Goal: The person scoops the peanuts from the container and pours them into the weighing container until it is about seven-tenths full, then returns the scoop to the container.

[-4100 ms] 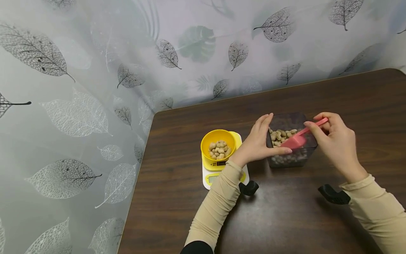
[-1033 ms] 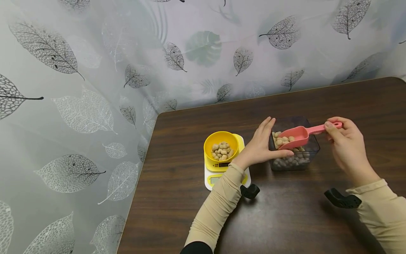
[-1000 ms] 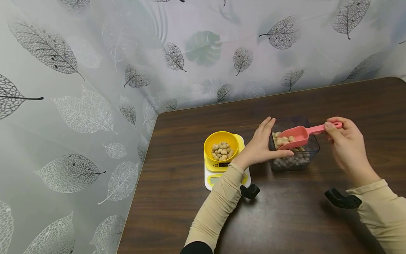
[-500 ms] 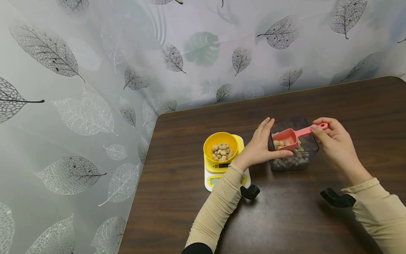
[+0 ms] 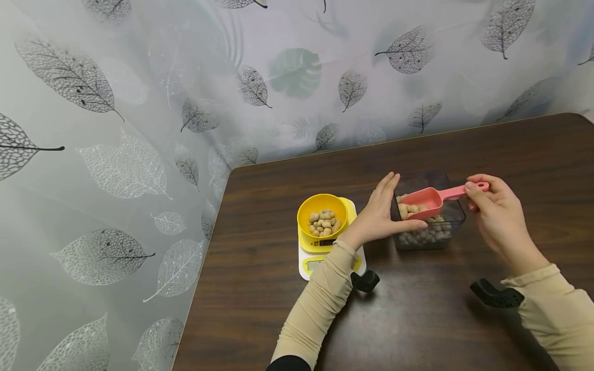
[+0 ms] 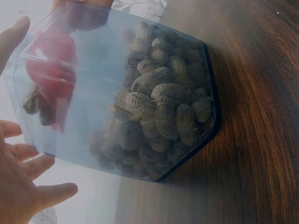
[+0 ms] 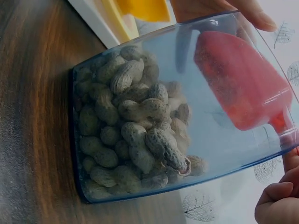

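Note:
My right hand pinches the handle of a pink scoop between thumb and fingers. Peanuts lie in the scoop, which is over the left side of a clear, dark-tinted plastic box. Through the box wall in the right wrist view, the scoop shows raised above the heap of peanuts. My left hand spans the box's left side, its fingers straight and spread at the rim and its thumb along the near edge.
Left of the box, a yellow bowl with peanuts sits on a yellow and white kitchen scale. My left forearm partly covers the scale's front. Leaf-patterned sheeting rises behind and left of the brown table.
The scoop, earlier dug down among the peanuts, has come up with peanuts in it. Over the last half second it shifts slightly right with my right hand. My left hand stays at the box.

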Motion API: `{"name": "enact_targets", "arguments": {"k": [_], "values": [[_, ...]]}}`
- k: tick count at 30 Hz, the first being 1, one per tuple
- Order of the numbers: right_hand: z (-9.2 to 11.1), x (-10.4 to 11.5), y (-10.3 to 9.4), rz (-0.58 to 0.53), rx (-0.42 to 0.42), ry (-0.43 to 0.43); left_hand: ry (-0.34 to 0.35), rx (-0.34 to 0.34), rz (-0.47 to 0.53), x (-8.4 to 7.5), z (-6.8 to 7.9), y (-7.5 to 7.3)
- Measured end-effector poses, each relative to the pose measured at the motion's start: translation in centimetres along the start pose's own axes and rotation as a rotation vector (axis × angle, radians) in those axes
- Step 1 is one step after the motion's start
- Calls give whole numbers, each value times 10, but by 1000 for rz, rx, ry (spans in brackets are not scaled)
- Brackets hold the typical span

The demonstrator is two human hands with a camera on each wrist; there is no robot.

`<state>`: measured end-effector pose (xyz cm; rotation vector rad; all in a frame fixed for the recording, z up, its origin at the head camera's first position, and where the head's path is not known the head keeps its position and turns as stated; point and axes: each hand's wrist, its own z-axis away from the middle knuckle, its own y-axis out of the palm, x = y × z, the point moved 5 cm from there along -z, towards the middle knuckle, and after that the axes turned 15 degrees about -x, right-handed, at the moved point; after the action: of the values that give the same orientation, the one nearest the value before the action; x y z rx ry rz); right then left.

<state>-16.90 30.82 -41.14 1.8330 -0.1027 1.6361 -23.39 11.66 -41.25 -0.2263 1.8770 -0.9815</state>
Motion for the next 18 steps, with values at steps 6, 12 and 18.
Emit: {"name": "enact_targets", "arguments": {"k": [6, 12, 18], "values": [[3, -3, -7, -166, -52, 82, 0, 5, 13, 0, 0, 0], [5, -5, -6, -369, -97, 106, -3, 16, 24, 0, 0, 0], [6, -7, -6, -429, -114, 103, -8, 15, 24, 1, 0, -1]]}}
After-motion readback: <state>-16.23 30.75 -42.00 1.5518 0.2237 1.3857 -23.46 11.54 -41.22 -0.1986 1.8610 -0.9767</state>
